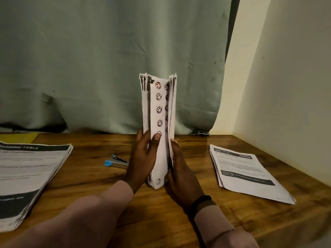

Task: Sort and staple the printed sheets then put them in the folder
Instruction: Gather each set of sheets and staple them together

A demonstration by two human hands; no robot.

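A thick stack of printed sheets stands upright on its bottom edge at the middle of the wooden table, curved so a page with rows of smiley faces faces me. My left hand grips its left side, thumb across the front page. My right hand holds its right side, fingers along the edge. A small silver stapler with blue ends lies on the table just left of my left hand. A sorted pile with a dark header lies at the left; another pile lies at the right.
A pale green curtain hangs behind the table's far edge. A cream wall closes the right side. Something yellow shows at the far left behind the left pile. Bare wood lies between the piles in front of me.
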